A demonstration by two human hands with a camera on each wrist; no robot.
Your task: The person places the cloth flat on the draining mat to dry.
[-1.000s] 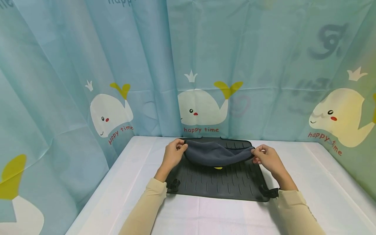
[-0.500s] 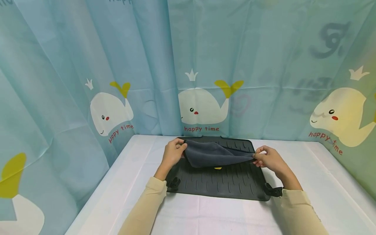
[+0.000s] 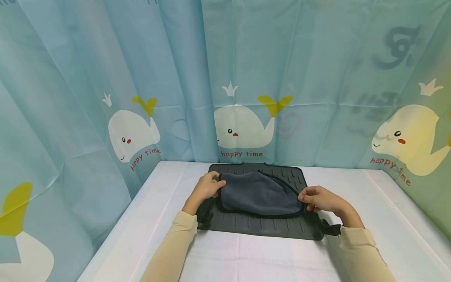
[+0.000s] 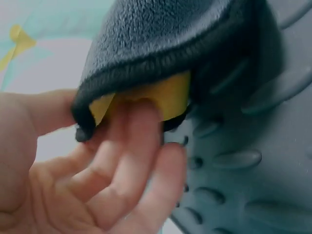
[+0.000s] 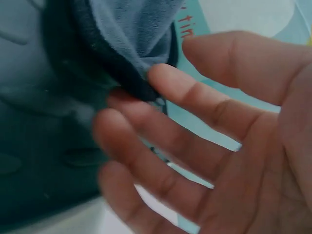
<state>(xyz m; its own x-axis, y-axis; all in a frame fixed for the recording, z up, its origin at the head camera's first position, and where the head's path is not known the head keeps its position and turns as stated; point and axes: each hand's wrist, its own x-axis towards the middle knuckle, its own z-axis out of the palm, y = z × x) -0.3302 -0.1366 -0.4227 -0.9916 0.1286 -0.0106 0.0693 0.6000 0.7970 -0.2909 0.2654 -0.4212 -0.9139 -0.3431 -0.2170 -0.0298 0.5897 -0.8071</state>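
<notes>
Beige-sleeved left hand (image 3: 207, 186) pinches end of grey cloth (image 3: 258, 194); right hand (image 3: 321, 199) holds opposite corner between fingers, thumb apart. Cloth should handle light, limp, soft; bound corners best hold. Yellow piece (image 4: 173, 92) peeks beneath. Over black mat (image 3: 260, 226) on white tabletop (image 3: 267, 258). Versus half-second ago: right hand lower, cloth spread deeper down mat, yellow hidden from head view.

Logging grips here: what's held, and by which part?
An oblong, black-edged, dark-grey cloth: left hand pinches its left edge; right hand touches its right corner, grip unclear.
</notes>
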